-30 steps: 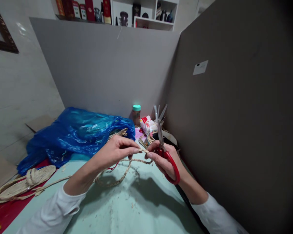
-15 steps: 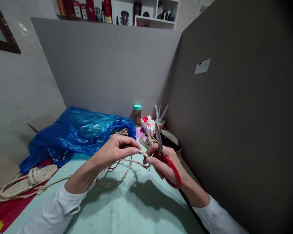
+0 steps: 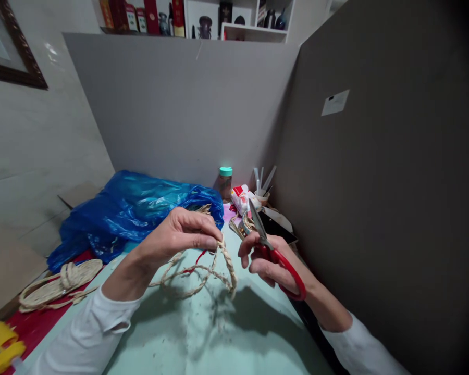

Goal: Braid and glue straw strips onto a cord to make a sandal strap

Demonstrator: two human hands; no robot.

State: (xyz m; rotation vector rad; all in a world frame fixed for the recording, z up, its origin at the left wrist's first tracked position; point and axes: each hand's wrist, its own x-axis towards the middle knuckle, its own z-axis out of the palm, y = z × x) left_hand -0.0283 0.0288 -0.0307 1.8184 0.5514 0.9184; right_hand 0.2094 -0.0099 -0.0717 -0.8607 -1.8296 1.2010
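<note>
My left hand (image 3: 189, 232) pinches a braided straw cord (image 3: 229, 260) between thumb and fingertips. From that pinch the cord hangs down and curls in loose loops above the table, and a red string (image 3: 195, 263) shows among them. My right hand (image 3: 268, 260) is a little to the right, apart from the cord. Red-handled scissors (image 3: 289, 273) are hooked on it, blades pointing up and slightly left. Its thumb and forefinger are apart, with nothing between their tips.
Behind my left hand lies a blue plastic bag (image 3: 136, 213). A coiled straw piece (image 3: 64, 284) and a yellow plastic object (image 3: 0, 346) are at left. Farther back stand a green-lidded jar (image 3: 225, 185), a red-white packet (image 3: 242, 198) and a cup of tools (image 3: 262, 195). Grey panels (image 3: 180, 104) enclose the table.
My right hand has let go of the cord and moved right with the scissors. The cord's end section now hangs down from my left hand. The view has shifted slightly.
</note>
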